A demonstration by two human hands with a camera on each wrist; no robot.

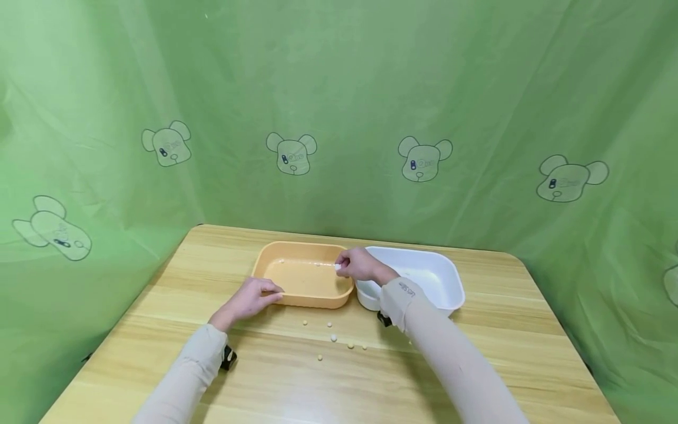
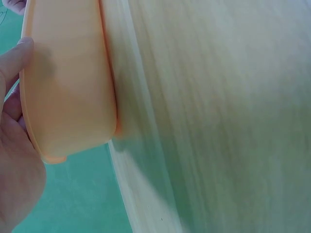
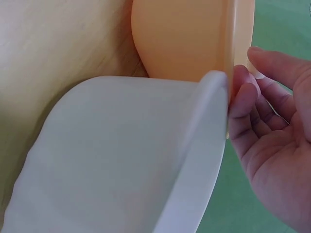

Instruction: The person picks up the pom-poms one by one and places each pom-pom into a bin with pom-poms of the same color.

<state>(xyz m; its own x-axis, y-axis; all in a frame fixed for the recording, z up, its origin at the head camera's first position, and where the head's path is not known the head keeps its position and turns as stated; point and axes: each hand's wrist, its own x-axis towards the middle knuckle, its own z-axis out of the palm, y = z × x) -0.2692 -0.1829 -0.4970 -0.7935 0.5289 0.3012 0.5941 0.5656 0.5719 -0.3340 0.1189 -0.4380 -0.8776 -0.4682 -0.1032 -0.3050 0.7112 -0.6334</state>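
Note:
The left hand (image 1: pixel 250 299) grips the near rim of an orange plastic bin (image 1: pixel 312 301) at its left corner. In the left wrist view its thumb (image 2: pixel 22 52) lies on the rim, with the other fingers mostly behind the wall. Over the bin's right end, the right hand (image 1: pixel 361 264) pinches a small white ball (image 1: pixel 338 267) between thumb and fingertips. A few small pale pieces lie on the orange bin's floor. Close on the right stands a white plastic bin (image 1: pixel 457 282), partly covered by the right forearm.
Several small white and yellowish balls, among them a white ball (image 1: pixel 333 338) and a yellow ball (image 1: pixel 351 346), lie scattered on the wooden table (image 1: pixel 296 388) in front of the bins. A green curtain (image 1: pixel 349 76) with bear-head prints hangs behind and along both sides.

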